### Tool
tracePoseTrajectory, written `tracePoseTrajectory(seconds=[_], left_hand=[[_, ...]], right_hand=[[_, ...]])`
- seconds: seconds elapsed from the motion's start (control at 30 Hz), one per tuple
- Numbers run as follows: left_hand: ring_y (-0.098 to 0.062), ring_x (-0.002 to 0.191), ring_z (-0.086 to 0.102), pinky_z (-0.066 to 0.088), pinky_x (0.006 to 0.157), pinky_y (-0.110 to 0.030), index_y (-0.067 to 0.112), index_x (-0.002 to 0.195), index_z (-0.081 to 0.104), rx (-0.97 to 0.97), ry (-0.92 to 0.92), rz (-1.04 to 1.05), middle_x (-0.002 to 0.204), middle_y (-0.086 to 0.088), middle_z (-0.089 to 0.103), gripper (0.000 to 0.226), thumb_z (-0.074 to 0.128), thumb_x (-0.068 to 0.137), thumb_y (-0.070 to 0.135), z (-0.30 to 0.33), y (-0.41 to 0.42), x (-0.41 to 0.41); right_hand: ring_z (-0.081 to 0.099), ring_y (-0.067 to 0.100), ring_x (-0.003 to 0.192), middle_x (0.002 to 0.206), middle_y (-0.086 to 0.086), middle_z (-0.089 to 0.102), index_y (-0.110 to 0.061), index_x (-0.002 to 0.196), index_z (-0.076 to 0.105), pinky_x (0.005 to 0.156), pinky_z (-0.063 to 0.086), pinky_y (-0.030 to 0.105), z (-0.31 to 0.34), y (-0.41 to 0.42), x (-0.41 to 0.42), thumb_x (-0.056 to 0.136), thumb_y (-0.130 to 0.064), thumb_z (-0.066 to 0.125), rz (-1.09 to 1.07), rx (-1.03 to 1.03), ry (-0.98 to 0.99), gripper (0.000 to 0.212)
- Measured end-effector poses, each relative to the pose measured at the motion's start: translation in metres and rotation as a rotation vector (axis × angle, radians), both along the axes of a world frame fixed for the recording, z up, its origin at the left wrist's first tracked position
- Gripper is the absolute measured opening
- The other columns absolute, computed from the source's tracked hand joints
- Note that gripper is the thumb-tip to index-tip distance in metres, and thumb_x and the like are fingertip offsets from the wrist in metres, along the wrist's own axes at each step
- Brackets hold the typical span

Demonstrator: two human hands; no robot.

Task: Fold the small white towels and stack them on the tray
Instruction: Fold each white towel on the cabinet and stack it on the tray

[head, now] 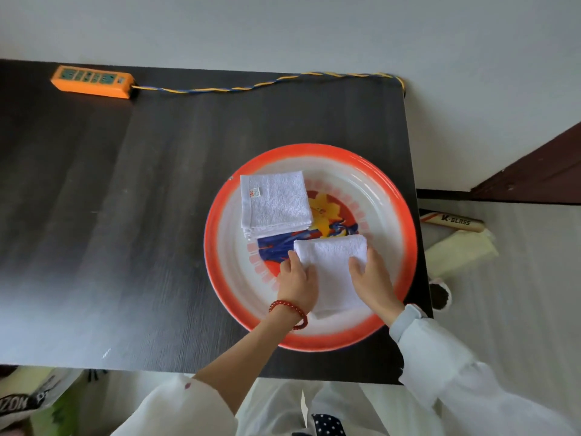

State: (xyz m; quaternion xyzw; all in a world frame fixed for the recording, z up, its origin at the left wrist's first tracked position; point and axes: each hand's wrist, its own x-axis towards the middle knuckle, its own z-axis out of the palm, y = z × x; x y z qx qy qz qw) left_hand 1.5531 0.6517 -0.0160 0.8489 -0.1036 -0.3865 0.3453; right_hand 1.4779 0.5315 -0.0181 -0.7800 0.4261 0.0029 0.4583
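A round tray point(399, 215) with an orange-red rim and a flower print lies on the dark table. On its upper left part sits a stack of folded white towels point(275, 202), squared up, with a small label showing. Nearer to me, a folded white towel point(333, 262) rests on the tray's lower middle. My left hand point(297, 283) grips its left edge and my right hand point(372, 280) presses on its right edge. Part of this towel is hidden under my hands.
The dark wood-grain table point(141, 215) stretches to the left. An orange power strip point(91, 81) with a twisted yellow-blue cord point(251, 86) lies along the far edge. The table's right edge runs just past the tray; a yellow cloth point(459, 253) and a bat-like handle point(452, 220) lie on the floor.
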Motion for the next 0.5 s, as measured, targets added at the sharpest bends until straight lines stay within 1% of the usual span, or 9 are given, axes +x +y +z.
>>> tracePoseTrajectory(seconds=[0.1,0.17,0.2,0.3,0.4,0.5], left_hand=[[-0.034,0.130,0.029,0.027,0.109,-0.039,0.000,0.145,0.008,-0.013,-0.016,-0.029,0.141,-0.021,0.028,0.059,0.037,0.097,0.019,0.003,-0.024,0.000],[-0.035,0.128,0.032,0.029,0.107,-0.041,-0.002,0.144,0.013,-0.029,-0.019,-0.021,0.138,-0.022,0.033,0.057,0.038,0.097,0.017,0.005,-0.038,0.001],[-0.036,0.127,0.034,0.030,0.105,-0.042,-0.003,0.143,0.015,-0.039,-0.029,-0.019,0.136,-0.023,0.036,0.056,0.038,0.096,0.016,0.006,-0.044,0.001],[-0.039,0.119,0.042,0.036,0.098,-0.046,-0.001,0.140,0.023,-0.076,-0.056,0.001,0.126,-0.023,0.047,0.050,0.039,0.095,0.014,0.005,-0.061,0.001],[-0.042,0.108,0.048,0.040,0.091,-0.050,0.001,0.128,0.037,-0.093,-0.063,0.030,0.116,-0.024,0.054,0.037,0.038,0.094,0.014,0.001,-0.074,0.007],[-0.041,0.103,0.051,0.043,0.083,-0.042,0.003,0.121,0.040,-0.108,-0.069,0.060,0.110,-0.024,0.056,0.029,0.037,0.095,0.014,0.005,-0.084,0.013]], right_hand=[[0.037,0.026,0.131,0.141,0.016,0.040,-0.003,0.140,0.029,0.110,0.029,0.034,0.001,-0.020,0.001,0.094,-0.013,0.045,-0.055,0.005,0.020,0.050],[0.036,0.028,0.132,0.141,0.017,0.040,-0.001,0.140,0.029,0.110,0.029,0.036,0.002,-0.034,0.007,0.094,-0.013,0.044,-0.074,-0.011,0.027,0.049],[0.036,0.028,0.132,0.142,0.018,0.040,0.000,0.140,0.029,0.110,0.028,0.034,0.003,-0.041,0.010,0.094,-0.012,0.044,-0.085,-0.015,0.029,0.049],[0.036,0.028,0.132,0.144,0.017,0.037,-0.002,0.142,0.025,0.107,0.029,0.032,0.006,-0.057,0.017,0.095,-0.014,0.042,-0.101,-0.005,0.038,0.052],[0.036,0.027,0.133,0.146,0.014,0.035,-0.007,0.145,0.019,0.108,0.028,0.031,0.008,-0.069,0.021,0.095,-0.015,0.042,-0.118,0.000,0.027,0.055],[0.029,0.025,0.138,0.150,0.012,0.030,-0.008,0.146,0.016,0.110,0.024,0.029,0.009,-0.076,0.026,0.096,-0.014,0.041,-0.125,-0.003,0.012,0.056]])
